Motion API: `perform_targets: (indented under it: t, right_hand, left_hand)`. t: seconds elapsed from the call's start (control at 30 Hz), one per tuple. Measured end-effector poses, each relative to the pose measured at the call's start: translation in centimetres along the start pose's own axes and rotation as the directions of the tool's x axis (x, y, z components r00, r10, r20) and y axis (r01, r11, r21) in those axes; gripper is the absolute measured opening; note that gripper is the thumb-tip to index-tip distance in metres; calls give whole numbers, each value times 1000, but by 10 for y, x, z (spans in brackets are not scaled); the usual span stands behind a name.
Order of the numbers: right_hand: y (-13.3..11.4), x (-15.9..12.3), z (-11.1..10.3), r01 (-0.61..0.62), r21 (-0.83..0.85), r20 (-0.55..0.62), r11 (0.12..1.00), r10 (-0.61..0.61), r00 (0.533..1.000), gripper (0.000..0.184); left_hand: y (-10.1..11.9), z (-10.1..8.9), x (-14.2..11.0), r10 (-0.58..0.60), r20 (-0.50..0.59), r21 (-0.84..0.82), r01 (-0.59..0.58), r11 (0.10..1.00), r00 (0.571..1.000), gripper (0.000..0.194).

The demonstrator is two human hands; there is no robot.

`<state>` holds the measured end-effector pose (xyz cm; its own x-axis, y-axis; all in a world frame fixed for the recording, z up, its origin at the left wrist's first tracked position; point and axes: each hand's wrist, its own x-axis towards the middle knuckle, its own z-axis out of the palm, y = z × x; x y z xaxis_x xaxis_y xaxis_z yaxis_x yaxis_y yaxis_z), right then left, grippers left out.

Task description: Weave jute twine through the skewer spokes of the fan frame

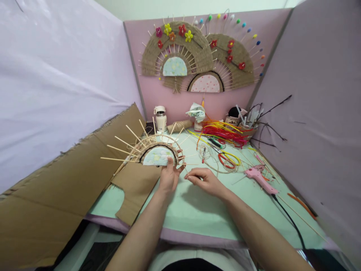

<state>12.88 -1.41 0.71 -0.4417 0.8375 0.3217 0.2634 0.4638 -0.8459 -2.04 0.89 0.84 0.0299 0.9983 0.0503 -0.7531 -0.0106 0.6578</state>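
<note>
My left hand (169,175) holds up a half-round fan frame (158,155), its thumb on the front and fingers behind. Pale blue floral cloth covers the frame's centre, edged by a dark cord and twine. Thin wooden sticks (124,142) radiate from it, and a strand of twine weaves between them. Just right of the frame, my right hand (207,180) is closed in a pinch near the lowest right stick. A thin strand of twine seems to run from the frame to its fingertips.
Coiled twine, scissors (228,160) and fuzzy coloured stems (225,131) lie behind my hands. A pink glue gun (261,180) with a black cord rests at right. Cardboard (138,188) lies at left. A bottle (161,119) and twine roll (179,126) stand behind; finished fans (180,37) hang on the back panel.
</note>
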Motion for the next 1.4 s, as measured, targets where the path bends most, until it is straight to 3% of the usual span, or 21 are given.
perform_targets:
  t: [0.13, 0.27, 0.37, 0.57, 0.77, 1.03, 1.2, 1.4]
  right_hand:
    - [3, 0, -7, 5, -23, -210, 1000, -10, 978, 28]
    - [8, 3, -14, -56, -20, -451, 998, 41, 892, 29]
    - [11, 6, -19, -124, -26, -527, 992, 92, 845, 30]
    - [11, 9, -22, -165, -53, -540, 985, 110, 834, 31]
    - [17, 11, -23, -209, -40, -465, 977, 167, 870, 34]
    - [22, 11, -22, -182, -7, -449, 983, 160, 879, 30]
    - [26, 11, -21, -163, -5, -428, 987, 145, 892, 30]
    - [27, 11, -21, -161, -28, -453, 987, 131, 882, 33]
  left_hand:
    - [-1, -1, 2, 0, -20, 19, 1, 1000, 1000, 36]
    - [0, -1, 2, -11, -28, 34, 12, 999, 1000, 32]
    - [2, -1, 1, -54, -7, 21, 54, 998, 999, 32]
    - [8, -3, 4, -152, 7, -86, 152, 985, 988, 34]
    - [13, -4, 4, -253, 71, -178, 262, 949, 965, 39]
    - [8, 0, -6, -463, 227, -106, 494, 863, 857, 42]
    - [9, -1, -7, -552, 259, -99, 590, 801, 793, 41]
    - [10, -4, -3, -574, 254, -112, 613, 782, 779, 42]
